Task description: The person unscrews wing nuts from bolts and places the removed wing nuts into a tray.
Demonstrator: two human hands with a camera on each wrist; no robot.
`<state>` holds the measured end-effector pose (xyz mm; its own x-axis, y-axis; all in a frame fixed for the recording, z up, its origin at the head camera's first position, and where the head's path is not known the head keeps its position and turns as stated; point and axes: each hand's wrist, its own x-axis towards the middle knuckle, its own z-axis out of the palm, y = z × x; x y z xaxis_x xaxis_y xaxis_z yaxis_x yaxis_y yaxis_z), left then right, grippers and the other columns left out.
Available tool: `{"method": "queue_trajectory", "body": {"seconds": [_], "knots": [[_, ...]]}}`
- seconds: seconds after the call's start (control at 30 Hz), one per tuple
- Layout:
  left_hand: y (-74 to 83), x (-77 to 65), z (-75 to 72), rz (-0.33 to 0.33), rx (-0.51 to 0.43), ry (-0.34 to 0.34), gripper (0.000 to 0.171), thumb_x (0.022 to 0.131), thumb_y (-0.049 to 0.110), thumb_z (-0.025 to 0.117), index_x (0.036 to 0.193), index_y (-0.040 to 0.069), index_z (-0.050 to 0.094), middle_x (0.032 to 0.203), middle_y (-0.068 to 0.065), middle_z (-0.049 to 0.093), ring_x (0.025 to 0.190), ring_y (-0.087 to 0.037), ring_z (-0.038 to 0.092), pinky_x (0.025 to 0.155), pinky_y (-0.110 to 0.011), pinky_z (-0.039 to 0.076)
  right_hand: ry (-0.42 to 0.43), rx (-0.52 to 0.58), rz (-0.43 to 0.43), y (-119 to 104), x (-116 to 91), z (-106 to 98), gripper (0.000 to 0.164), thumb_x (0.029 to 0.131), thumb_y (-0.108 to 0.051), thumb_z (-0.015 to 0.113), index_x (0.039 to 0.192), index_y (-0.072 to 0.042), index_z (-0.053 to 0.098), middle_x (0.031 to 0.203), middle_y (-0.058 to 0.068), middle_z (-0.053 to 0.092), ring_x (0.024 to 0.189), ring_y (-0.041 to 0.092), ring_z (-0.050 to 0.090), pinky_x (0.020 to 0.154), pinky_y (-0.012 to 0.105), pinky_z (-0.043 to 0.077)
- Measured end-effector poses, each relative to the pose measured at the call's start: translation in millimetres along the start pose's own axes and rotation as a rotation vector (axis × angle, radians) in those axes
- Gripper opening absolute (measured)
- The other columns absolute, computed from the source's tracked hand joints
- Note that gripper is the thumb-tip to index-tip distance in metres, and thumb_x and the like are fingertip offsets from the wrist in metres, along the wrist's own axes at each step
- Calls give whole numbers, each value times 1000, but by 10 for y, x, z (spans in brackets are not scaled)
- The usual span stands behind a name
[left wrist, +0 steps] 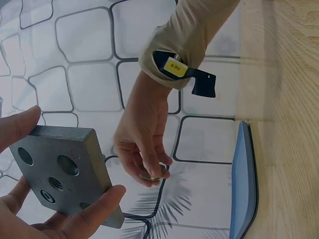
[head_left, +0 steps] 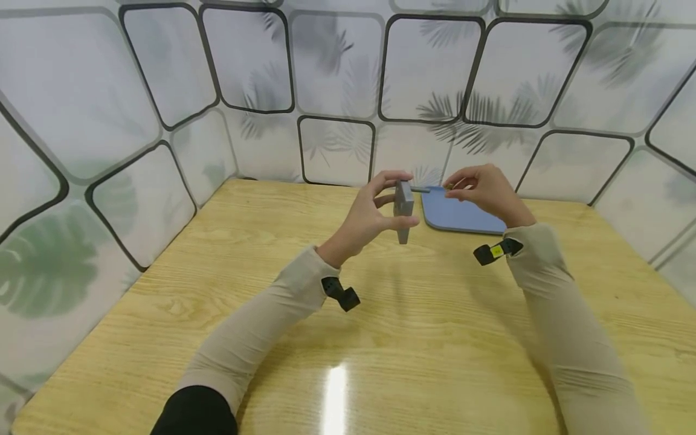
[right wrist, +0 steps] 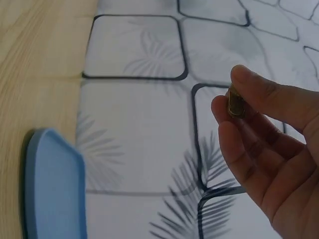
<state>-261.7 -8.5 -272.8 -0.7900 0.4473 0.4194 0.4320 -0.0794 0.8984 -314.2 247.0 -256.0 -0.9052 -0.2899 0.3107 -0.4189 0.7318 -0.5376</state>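
Observation:
Held up above the table, a grey metal block [head_left: 403, 208] is gripped at its edges between the thumb and fingers of my left hand [head_left: 361, 220]. In the left wrist view the block [left wrist: 75, 167] shows several round holes in its face, at least one of them threaded. A short grey rod [head_left: 420, 190] appears beside the block's upper right in the head view; whether it is joined to the block I cannot tell. To the right, apart from the block, my right hand [head_left: 486, 192] pinches a small brass-coloured cylindrical piece [right wrist: 235, 103], partly hidden by the fingertips.
Behind and below the right hand, a shallow blue tray [head_left: 457, 219] lies on the wooden table [head_left: 380, 338] near its back edge. A patterned curtain-like wall [head_left: 337, 72] encloses the back and sides. Each sleeve carries a black wrist camera mount [head_left: 341, 294].

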Motion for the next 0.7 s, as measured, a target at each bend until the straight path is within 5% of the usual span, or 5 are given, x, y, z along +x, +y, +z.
{"method": "queue_trajectory", "body": {"seconds": [0.37,0.7], "knots": [[-43,-2,12,-13,-3,-2,62,78,0,73,134,12,46,139,-10,41,122,-34,50,87,-38,55,-186,-150,97,630,265,43,18,85,-6,68,101,2,70,103,22,68,88,33,63,77,47,52],[-56,5,24,-8,7,-14,62,79,0,72,134,9,45,139,-10,40,122,-33,50,86,-36,56,-323,-321,95,1190,338,61,11,80,-1,70,90,3,71,92,20,69,87,36,62,77,50,52]]}}
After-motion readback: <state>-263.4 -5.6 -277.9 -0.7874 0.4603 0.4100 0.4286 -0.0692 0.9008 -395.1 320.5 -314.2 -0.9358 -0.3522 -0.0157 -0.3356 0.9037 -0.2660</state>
